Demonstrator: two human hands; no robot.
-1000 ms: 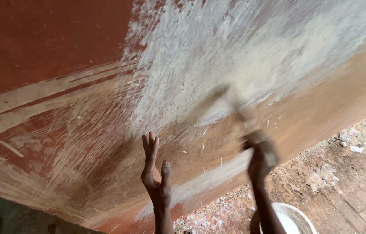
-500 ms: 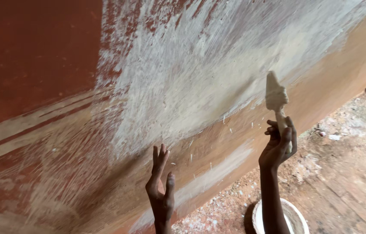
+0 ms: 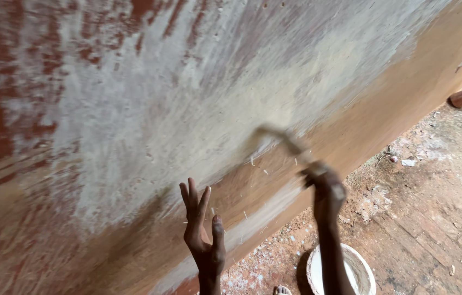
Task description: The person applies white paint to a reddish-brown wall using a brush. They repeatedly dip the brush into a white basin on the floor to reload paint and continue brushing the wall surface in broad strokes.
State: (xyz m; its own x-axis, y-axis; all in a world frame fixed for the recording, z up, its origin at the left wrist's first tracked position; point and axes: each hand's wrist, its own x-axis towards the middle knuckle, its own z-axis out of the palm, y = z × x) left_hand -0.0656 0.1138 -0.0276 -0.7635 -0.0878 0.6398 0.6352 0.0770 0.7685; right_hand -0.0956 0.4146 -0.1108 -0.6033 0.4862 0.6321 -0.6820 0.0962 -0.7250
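While our right hand (image 3: pixel 326 186) grips a brush (image 3: pixel 283 139) by its handle, fingers wrapped around it, we judge we are mid-stroke, whitewashing the wall (image 3: pixel 132 109). Blurred, the brush lies against the wall, long axis slanting, bristles up-left. Our left hand (image 3: pixel 202 235) is empty, fingers spread. Next likely calls for reloading at the bucket (image 3: pixel 359 270) below.

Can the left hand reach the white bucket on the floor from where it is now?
Probably not directly: the left hand is raised with fingers spread before the wall, while the white bucket sits low behind the right hand, which holds a brush.
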